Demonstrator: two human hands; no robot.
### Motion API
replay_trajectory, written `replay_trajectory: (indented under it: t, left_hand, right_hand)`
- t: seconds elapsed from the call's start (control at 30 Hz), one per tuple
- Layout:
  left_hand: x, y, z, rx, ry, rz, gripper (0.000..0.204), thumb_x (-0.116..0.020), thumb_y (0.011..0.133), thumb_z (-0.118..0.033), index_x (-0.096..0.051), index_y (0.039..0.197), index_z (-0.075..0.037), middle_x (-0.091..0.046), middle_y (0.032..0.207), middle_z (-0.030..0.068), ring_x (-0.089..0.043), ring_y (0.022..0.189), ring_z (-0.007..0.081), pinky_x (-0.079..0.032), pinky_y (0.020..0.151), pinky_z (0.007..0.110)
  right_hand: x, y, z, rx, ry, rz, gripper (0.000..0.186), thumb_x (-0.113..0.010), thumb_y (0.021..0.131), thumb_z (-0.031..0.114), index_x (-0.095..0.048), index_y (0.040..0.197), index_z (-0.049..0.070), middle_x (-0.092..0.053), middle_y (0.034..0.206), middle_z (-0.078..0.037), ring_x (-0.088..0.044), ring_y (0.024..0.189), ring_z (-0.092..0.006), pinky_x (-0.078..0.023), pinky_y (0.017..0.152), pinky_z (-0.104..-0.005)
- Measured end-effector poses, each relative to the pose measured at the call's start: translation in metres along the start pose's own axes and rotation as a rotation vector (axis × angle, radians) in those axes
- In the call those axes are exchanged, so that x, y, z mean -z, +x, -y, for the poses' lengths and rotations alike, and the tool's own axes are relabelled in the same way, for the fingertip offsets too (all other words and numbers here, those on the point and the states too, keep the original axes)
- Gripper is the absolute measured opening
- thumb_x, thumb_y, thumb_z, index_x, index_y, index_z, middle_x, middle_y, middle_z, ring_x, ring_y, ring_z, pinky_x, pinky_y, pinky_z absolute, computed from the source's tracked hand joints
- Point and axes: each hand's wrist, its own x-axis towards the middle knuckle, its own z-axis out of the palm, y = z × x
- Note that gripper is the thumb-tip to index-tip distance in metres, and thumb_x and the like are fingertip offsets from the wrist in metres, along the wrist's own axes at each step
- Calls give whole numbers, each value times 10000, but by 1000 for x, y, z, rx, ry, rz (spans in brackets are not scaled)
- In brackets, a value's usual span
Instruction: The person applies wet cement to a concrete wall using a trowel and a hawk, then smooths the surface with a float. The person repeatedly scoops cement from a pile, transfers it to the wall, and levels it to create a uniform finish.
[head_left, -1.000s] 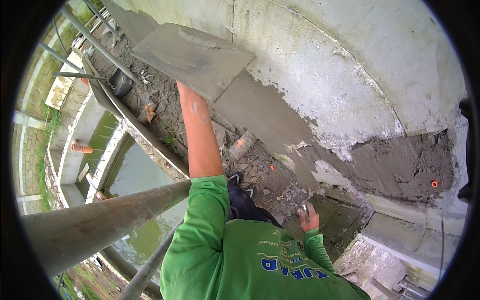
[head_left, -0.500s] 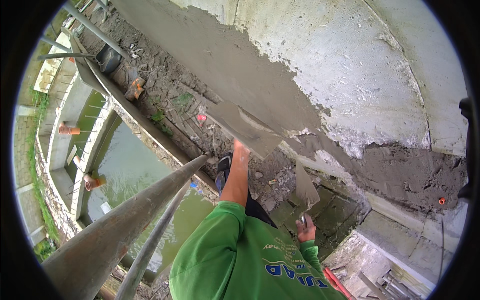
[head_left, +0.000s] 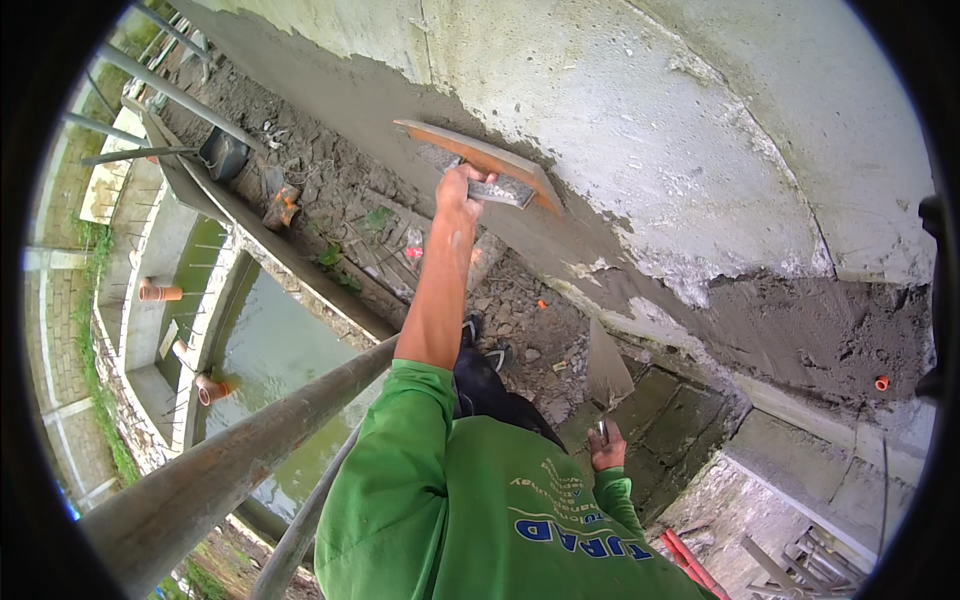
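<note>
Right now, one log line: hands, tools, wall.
left hand: grips float at wall | right hand: holds trowel, apart from float | wall: partly coated with grey plaster

a green shirt [head_left: 470, 510] with blue lettering [head_left: 590, 543] tops dark trousers [head_left: 495, 400].

The left arm [head_left: 432, 310] reaches far out in front, I see, almost straight. At its end the left hand [head_left: 460, 189] is curled up in a grip. Just behind that hand, the wrist [head_left: 456, 236] has a pale smudge. The right hand [head_left: 606, 447] is curled too, to the left one's right and closer to the body.
</note>
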Motion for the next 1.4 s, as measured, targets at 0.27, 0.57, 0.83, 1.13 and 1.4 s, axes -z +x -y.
replay_trajectory:
  t: [0.27,0.57,0.83,1.13,1.4]
  left_hand:
    - [-79,-25,-171,-244,-137,228,201,-495,902,-4,-457,1095,36,-546,1043,200,-612,920,385,-596,782,482]
    - [45,-62,-108,-311,-249,548,478,-447,977,-418,-500,1306,-75,-557,1264,122,-536,1138,335,-467,944,544]
    - [165,-13,170,167,-121,78,411,-517,975,-368,-498,1308,-128,-573,1255,103,-555,1135,312,-476,941,535]
    - [74,4,175,179,-119,-67,461,-462,616,105,-493,1060,-18,-543,939,149,-583,787,326,-565,683,471]
    - [-7,49,-82,-79,83,49,317,-469,793,89,-472,1101,9,-572,1106,193,-610,991,361,-543,874,572]
  right_hand:
    - [-12,35,19,18,45,86,421,-715,835,180,-590,1195,0,-662,801,-156,-659,704,-275,-517,702,-375]
    - [19,36,37,-126,73,99,366,-706,838,163,-598,1135,-21,-544,687,-40,-481,618,-106,-438,581,-283]
    - [27,2,18,-60,44,-20,333,-697,835,145,-603,1120,1,-513,677,-11,-411,589,-86,-390,539,-270]
    - [7,-66,-20,-202,170,-174,233,-697,835,148,-574,959,-6,-430,615,-23,-375,559,-76,-352,502,-261]
    - [-4,-54,-14,-170,75,-80,290,-726,822,191,-590,992,0,-572,714,-105,-521,607,-217,-444,589,-338]
